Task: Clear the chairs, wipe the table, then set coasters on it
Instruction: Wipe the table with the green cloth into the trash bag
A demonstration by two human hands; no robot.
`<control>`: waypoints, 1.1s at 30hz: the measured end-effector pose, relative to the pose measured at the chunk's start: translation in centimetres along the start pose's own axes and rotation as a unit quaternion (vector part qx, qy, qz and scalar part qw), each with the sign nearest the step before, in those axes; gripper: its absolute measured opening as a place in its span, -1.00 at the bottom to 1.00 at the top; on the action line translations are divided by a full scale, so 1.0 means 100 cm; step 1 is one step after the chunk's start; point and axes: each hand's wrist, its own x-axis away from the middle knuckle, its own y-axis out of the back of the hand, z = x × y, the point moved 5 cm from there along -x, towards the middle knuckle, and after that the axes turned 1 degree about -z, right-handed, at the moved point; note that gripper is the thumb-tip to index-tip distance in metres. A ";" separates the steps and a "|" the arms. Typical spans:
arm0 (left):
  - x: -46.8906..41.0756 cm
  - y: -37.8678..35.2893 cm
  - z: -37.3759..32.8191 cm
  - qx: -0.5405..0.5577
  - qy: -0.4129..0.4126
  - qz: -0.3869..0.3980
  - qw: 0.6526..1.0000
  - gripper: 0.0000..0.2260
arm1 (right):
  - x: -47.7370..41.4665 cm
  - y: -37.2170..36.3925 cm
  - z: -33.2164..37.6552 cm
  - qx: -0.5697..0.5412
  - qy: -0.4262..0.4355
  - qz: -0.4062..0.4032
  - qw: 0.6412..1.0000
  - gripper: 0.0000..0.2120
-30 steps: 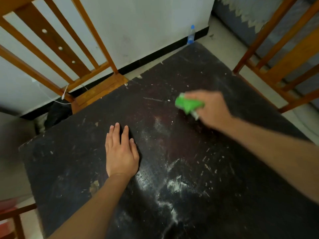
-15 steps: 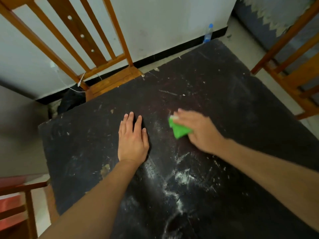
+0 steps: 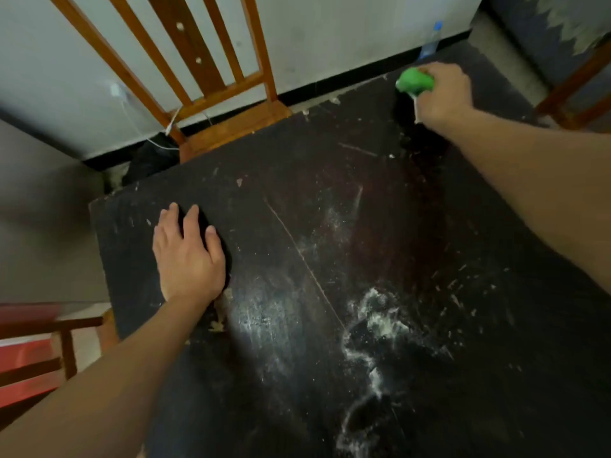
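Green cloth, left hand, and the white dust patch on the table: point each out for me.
green cloth [image 3: 415, 81], head view, on its bunched top beside the right hand's fingers.
left hand [image 3: 188, 259], head view, on the back of the hand.
white dust patch [image 3: 380, 317], head view, on its thickest part.

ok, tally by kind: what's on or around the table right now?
Chairs: 3 (back, right, left)
Hands: 2 (left hand, right hand)
Cloth: 1
Bottle: 1
Table: 1
Total: 8

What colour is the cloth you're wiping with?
Bright green cloth, seen in the head view.
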 end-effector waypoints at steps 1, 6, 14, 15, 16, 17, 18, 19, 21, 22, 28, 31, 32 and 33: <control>-0.002 -0.001 0.001 0.001 0.002 -0.003 1.000 -0.59 | -0.004 -0.006 0.004 0.028 0.003 0.005 1.000 -0.62; 0.000 -0.003 0.004 0.006 -0.006 -0.003 1.000 -0.60 | 0.071 -0.055 0.051 -0.027 0.200 0.060 0.978 -0.45; 0.001 0.001 0.000 0.012 -0.003 0.011 1.000 -0.59 | 0.294 -0.044 0.073 -0.124 0.321 0.309 0.886 -0.42; 0.000 0.002 0.000 0.013 -0.002 0.012 1.000 -0.59 | 0.280 -0.042 0.078 -0.153 0.308 0.308 0.887 -0.40; 0.000 0.002 0.000 0.015 -0.001 0.013 1.000 -0.59 | 0.257 -0.038 0.085 -0.174 0.287 0.284 0.898 -0.40; 0.000 0.002 -0.001 0.017 0.001 0.014 1.000 -0.59 | 0.220 -0.036 0.091 -0.188 0.268 0.243 0.913 -0.42; -0.001 0.002 -0.002 0.018 0.002 0.014 1.000 -0.59 | 0.179 -0.035 0.096 -0.176 0.250 0.196 0.932 -0.47; -0.001 0.002 -0.001 0.015 0.003 0.015 1.000 -0.59 | 0.133 -0.039 0.098 -0.148 0.232 0.155 0.949 -0.53; -0.001 0.001 0.000 0.016 0.006 0.017 1.000 -0.58 | 0.053 -0.044 0.098 -0.074 0.174 0.088 0.978 -0.58; -0.001 0.001 0.000 0.015 0.005 0.017 1.000 -0.58 | 0.026 -0.051 0.093 -0.036 0.136 0.079 0.987 -0.55; -0.001 -0.001 0.004 0.012 0.001 0.017 1.000 -0.58 | 0.118 -0.095 0.129 -0.013 0.255 0.137 0.957 -0.46; -0.001 -0.001 0.003 0.019 -0.002 0.017 1.000 -0.59 | 0.218 -0.083 0.123 -0.061 0.344 0.237 0.907 -0.40; -0.002 -0.001 0.003 0.024 -0.001 0.019 1.000 -0.59 | 0.246 -0.078 0.116 -0.061 0.351 0.274 0.893 -0.41; -0.001 0.000 0.004 0.032 -0.002 0.023 0.999 -0.59 | 0.272 -0.071 0.113 -0.060 0.361 0.314 0.876 -0.42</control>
